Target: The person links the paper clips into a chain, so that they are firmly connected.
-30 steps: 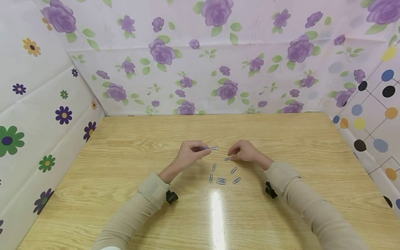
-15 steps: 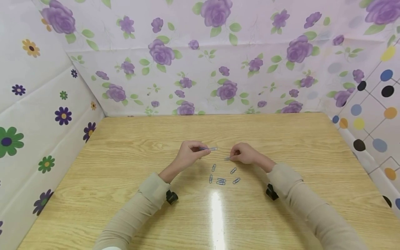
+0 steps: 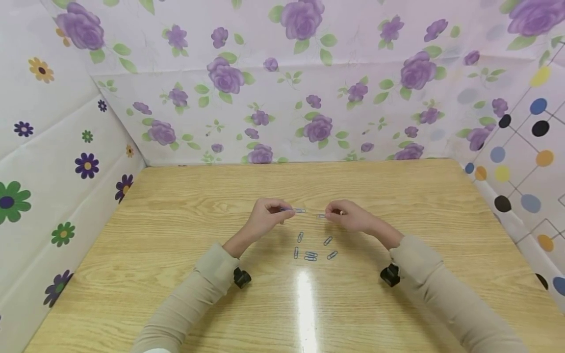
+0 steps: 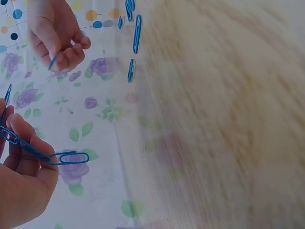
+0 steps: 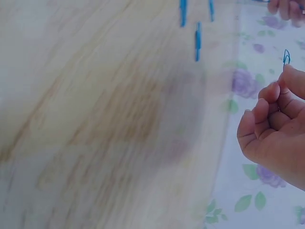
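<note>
My left hand pinches a short chain of linked blue paper clips between thumb and fingers. One end clip sticks out past the fingertips, toward the right hand in the head view. Facing it a small gap away, my right hand holds a single blue paper clip by thumb and forefinger, its loop pointing toward the chain. Both hands are raised a little above the wooden table. The part of the chain inside the left fingers is partly hidden.
Several loose blue paper clips lie on the table below the hands: an upright one, a slanted one, another slanted one and a side-by-side pair among them. A flowered cloth hangs behind the table's far edge.
My right hand has picked its paper clip up from the table and raised it level with the chain. The left hand has stayed nearly still, holding the chain.
</note>
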{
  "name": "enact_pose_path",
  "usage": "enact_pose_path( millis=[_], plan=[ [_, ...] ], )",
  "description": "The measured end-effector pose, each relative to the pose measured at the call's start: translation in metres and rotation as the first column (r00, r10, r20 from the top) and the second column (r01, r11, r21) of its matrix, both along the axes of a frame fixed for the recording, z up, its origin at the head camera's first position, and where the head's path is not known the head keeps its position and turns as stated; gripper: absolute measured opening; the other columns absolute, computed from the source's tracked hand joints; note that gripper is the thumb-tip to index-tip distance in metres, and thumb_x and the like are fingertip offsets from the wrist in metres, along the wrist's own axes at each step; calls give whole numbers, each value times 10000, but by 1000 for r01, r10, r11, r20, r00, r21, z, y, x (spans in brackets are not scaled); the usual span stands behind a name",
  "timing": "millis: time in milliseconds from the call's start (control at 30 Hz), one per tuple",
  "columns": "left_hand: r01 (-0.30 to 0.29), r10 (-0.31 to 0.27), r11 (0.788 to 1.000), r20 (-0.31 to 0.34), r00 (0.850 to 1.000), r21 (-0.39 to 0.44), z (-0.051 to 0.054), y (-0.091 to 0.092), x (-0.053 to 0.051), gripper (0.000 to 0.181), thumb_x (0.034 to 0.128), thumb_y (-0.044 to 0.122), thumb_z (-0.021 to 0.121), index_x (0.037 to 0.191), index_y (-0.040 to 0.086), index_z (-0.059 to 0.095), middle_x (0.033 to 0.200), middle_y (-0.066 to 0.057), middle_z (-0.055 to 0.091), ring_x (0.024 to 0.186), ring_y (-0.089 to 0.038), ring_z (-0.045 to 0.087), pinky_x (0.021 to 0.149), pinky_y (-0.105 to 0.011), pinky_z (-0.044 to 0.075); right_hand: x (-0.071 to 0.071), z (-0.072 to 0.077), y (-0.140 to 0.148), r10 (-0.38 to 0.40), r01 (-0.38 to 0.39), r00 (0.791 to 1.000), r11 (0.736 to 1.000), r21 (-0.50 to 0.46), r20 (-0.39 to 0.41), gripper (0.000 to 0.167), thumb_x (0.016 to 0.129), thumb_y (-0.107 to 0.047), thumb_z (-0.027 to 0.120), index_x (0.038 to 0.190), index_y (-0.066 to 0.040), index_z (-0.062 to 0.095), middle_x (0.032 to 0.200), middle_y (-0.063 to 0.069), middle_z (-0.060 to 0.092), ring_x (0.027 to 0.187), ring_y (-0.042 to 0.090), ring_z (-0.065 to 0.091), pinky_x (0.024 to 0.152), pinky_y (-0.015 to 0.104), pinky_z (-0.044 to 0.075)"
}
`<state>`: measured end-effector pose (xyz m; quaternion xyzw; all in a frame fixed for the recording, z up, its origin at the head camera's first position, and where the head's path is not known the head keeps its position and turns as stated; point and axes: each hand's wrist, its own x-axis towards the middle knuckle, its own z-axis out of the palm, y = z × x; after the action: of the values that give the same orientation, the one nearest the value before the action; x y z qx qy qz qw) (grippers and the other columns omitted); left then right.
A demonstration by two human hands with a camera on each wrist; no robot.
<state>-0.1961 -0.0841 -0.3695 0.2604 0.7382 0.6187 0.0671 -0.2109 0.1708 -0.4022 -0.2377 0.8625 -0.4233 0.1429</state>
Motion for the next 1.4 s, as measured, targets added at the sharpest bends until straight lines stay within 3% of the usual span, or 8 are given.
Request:
enact_pose_path(
  millis=[200, 267, 433, 600, 867, 1033, 1267, 1400],
  plan=[
    [-3, 3, 1000, -12, 1000, 2, 0, 0, -1, 127, 839, -34, 601, 847, -154, 640, 695, -55, 603, 554, -255, 490, 500, -234, 398, 5, 12, -1, 6, -4, 999, 998, -69, 38, 186, 959, -125, 458, 854, 16, 516, 750, 39, 432, 707, 201, 405, 611, 310, 335],
    [0, 0, 1000, -16, 1000, -3, 0, 0, -1, 125, 839, -43, 594, 838, -160, 638, 683, -138, 592, 566, -319, 486, 503, -247, 403, 6, 14, -3, 4, 0, 999, 996, -87, 46, 184, 960, -139, 461, 840, -9, 511, 748, 43, 428, 703, 202, 401, 605, 309, 331],
    [2, -2, 1000, 20, 1000, -21, 0, 1, -2, 122, 834, -48, 584, 826, -159, 637, 734, -323, 553, 572, -258, 518, 529, -272, 430, 8, 18, -9, -32, 37, 999, 992, -119, 42, 155, 947, -148, 493, 841, -44, 538, 761, 76, 474, 714, 204, 421, 608, 302, 344],
    [-18, 19, 1000, 89, 996, -12, -1, 3, -3, 116, 823, -59, 587, 812, -165, 634, 658, -150, 589, 604, -190, 547, 593, -370, 468, 11, 20, -18, -84, 90, 996, 985, -147, 43, 120, 931, -110, 517, 845, -40, 563, 776, 91, 507, 711, 196, 429, 603, 283, 353],
    [-58, 53, 998, 202, 978, 22, -5, 6, -5, 165, 844, -45, 549, 854, -200, 607, 669, 4, 592, 643, -161, 553, 658, -260, 486, 29, 43, -37, -107, 96, 993, 972, -213, -43, 116, 908, -11, 519, 803, 8, 564, 755, 206, 509, 671, 179, 422, 586, 252, 362],
    [-91, 77, 995, 268, 960, 41, -6, 9, -4, 189, 855, -28, 543, 874, -208, 595, 718, -39, 610, 642, -137, 553, 678, -257, 490, 27, 36, -44, -120, 101, 991, 965, -243, -63, 108, 909, -22, 524, 821, 10, 577, 764, 179, 533, 676, 175, 441, 596, 257, 388],
    [-130, 98, 987, 300, 949, 91, -33, 9, -18, 203, 855, 1, 551, 867, -196, 600, 729, -53, 609, 625, -128, 554, 675, -262, 493, 18, 18, -47, -140, 115, 987, 957, -265, -78, 112, 910, -49, 536, 889, 50, 585, 814, 156, 560, 698, 181, 457, 600, 250, 402],
    [-156, 120, 983, 311, 943, 94, -34, 9, -17, 198, 857, 16, 545, 836, -170, 612, 674, -53, 588, 610, -130, 549, 676, -269, 492, 14, 7, -47, -146, 112, 980, 966, -233, -134, 90, 908, -88, 553, 869, -15, 590, 802, 81, 565, 695, 174, 471, 605, 268, 416]
  ],
)
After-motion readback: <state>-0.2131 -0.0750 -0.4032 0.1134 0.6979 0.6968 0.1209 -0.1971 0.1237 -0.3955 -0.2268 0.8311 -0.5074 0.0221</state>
